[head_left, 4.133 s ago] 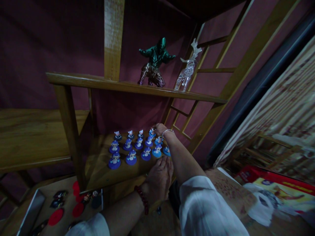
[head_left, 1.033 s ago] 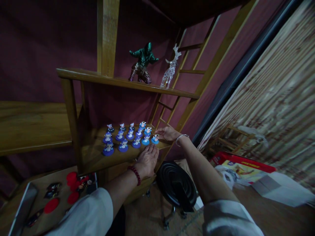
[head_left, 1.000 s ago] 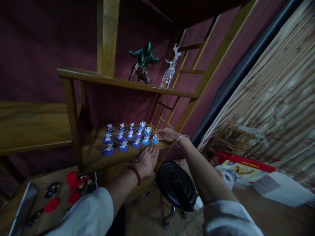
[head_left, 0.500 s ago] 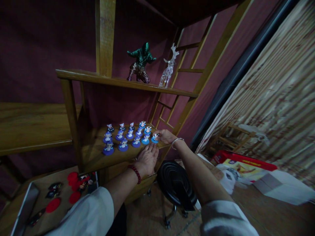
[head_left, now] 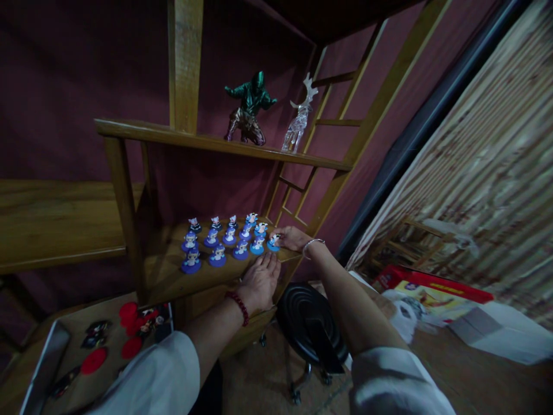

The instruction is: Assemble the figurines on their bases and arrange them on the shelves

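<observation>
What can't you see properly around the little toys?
In the head view:
Left hand: palm hidden by its own back.
Right hand: too small and dark to tell whether it grips the nearest figurine.
Box: near side hidden by left sleeve and cut by bottom edge.

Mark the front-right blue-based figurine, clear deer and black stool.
Front-right figurine (head_left: pixel 273 241): head view, lower body just above its base.
Clear deer (head_left: pixel 298 124): head view, mid-body.
Black stool (head_left: pixel 302 314): head view, round seat.
</observation>
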A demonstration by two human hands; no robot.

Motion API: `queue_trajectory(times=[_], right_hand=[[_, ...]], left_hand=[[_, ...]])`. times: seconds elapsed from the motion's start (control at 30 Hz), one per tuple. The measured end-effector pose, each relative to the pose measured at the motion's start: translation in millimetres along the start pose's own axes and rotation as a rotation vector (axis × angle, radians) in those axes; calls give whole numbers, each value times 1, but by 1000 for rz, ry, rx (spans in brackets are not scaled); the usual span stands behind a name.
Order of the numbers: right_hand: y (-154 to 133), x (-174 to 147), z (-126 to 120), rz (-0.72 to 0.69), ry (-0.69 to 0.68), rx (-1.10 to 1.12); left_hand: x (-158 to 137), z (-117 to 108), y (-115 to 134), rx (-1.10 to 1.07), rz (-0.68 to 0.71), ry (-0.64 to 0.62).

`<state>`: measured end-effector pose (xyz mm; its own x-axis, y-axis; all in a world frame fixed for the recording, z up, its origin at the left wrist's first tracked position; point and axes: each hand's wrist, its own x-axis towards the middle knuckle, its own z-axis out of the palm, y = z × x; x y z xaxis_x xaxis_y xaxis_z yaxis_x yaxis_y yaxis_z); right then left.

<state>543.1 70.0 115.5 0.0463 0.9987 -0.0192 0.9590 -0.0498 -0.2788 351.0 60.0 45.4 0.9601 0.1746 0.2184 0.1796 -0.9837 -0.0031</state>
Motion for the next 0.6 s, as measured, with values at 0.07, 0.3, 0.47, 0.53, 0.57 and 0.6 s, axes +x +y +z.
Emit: queue_trajectory(times=[0.07, 0.3, 0.47, 0.53, 0.57, 0.6], right_hand=[[0, 1, -1, 13, -14, -4], [3, 5, 1, 38, -32, -22], [4, 4, 5, 29, 3, -16], [4, 2, 5, 12, 33, 4], [4, 1, 5, 0, 45, 17], [5, 0, 5, -7, 50, 32]], left_hand=[[0, -1, 0, -3, 1, -5], [2, 7, -2, 4, 0, 9], [2, 5, -2, 16, -4, -16], [2, 4, -1, 19, -2, -20], [2, 3, -1, 19, -1, -18], [2, 3, -1, 20, -2, -17]])
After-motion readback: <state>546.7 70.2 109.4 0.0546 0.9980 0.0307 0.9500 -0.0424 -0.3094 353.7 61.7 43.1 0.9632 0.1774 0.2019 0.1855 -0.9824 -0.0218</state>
